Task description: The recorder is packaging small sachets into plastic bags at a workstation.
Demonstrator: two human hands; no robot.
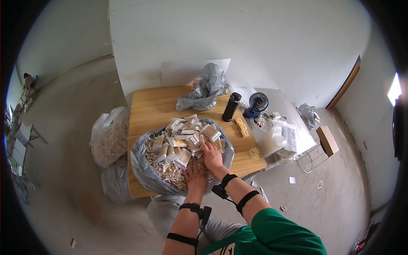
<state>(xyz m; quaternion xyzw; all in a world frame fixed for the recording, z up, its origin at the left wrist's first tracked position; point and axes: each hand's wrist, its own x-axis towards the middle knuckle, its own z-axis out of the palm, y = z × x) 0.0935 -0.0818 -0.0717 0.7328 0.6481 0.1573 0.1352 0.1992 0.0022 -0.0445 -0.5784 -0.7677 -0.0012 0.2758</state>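
Observation:
A wide grey plastic bag (142, 172) lies spread open at the front of the wooden table, full of loose cotton swabs (170, 175). Clear packets of cotton swabs (183, 157) are heaped on top of them. My left hand (196, 177) rests on the loose swabs at the bag's near side, fingers spread, touching the edge of the heap. Just right of it, my right hand (212, 156) lies against the right side of the packets with its fingers stretched out. No packet shows gripped in either hand; what lies under the palms is hidden.
On the wooden table (148, 102) stand a crumpled grey bag (208, 91), a black bottle (231, 107) and small yellow boxes (242, 127). A small fan (258, 103) and plastic packaging (280, 140) are on the right-hand surface. Filled bags (109, 142) stand left; a cardboard box (327, 141) sits right.

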